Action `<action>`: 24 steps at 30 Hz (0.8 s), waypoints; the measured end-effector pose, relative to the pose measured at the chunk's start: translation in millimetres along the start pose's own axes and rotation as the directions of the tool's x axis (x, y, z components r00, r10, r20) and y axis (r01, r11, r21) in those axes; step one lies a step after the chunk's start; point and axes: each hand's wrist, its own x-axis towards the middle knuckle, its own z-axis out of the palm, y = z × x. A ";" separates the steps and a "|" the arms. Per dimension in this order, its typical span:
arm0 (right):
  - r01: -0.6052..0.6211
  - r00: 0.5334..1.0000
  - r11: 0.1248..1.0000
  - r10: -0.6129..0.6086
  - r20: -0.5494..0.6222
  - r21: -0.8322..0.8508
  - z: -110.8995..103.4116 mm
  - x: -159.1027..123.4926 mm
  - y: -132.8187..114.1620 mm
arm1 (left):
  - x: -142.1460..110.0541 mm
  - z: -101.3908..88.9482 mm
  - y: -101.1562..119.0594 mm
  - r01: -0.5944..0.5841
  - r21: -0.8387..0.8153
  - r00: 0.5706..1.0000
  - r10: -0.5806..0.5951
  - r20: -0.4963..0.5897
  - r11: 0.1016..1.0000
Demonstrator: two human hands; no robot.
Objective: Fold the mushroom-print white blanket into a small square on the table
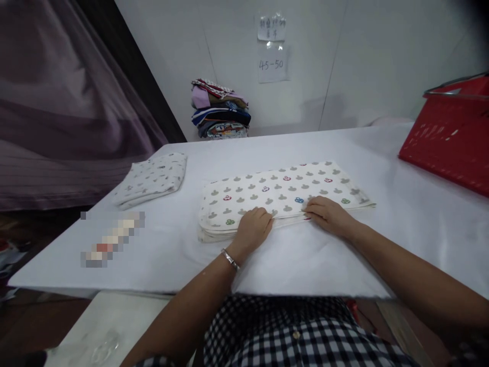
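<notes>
A white folded cloth (267, 191) printed with grey mushroom-like shapes and a few coloured ones lies flat on the white-covered table (298, 265). Several layers show along its near left edge. My left hand (255, 229), with a silver bracelet at the wrist, is closed on the near edge left of the middle. Farther right along that edge, my right hand (328, 216) pinches the cloth too. Both thumbs and the undersides of the fingers are mostly hidden.
Another folded printed cloth (156, 178) lies at the left. A blurred-out object (112, 239) is nearer me. Folded clothes (220, 109) are stacked at the back by the wall. A red basket (453, 130) stands on the right; a purple curtain (76, 102) hangs left.
</notes>
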 end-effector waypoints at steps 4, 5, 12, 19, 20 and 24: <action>0.017 1.000 1.000 -0.017 0.009 0.005 -0.8 0.2 1.0 | -3.2 1.0 2.9 -0.069 0.069 0.997 0.070 -0.013 0.995; 0.020 1.000 1.000 -0.020 0.016 0.000 -1.0 0.0 1.3 | -3.7 1.3 3.3 -0.079 0.078 0.997 0.080 -0.009 0.994; 0.025 0.999 0.999 -0.024 0.029 -0.029 -2.5 -3.5 3.5 | -6.8 -1.8 2.8 -0.100 0.071 0.995 0.099 0.011 0.992; 0.060 0.996 0.998 -0.059 0.065 -0.017 -4.6 -4.8 7.5 | -11.1 -4.8 3.1 -0.059 0.019 0.997 0.058 0.044 0.998; 0.055 0.996 0.998 -0.054 0.067 -0.009 -4.9 -4.8 7.5 | -11.1 -4.8 3.3 -0.051 0.017 0.998 0.050 0.042 0.999; 0.043 0.996 0.999 -0.044 0.073 0.010 -5.4 -4.0 6.5 | -10.6 -4.5 2.8 -0.031 -0.002 0.999 0.031 0.016 1.000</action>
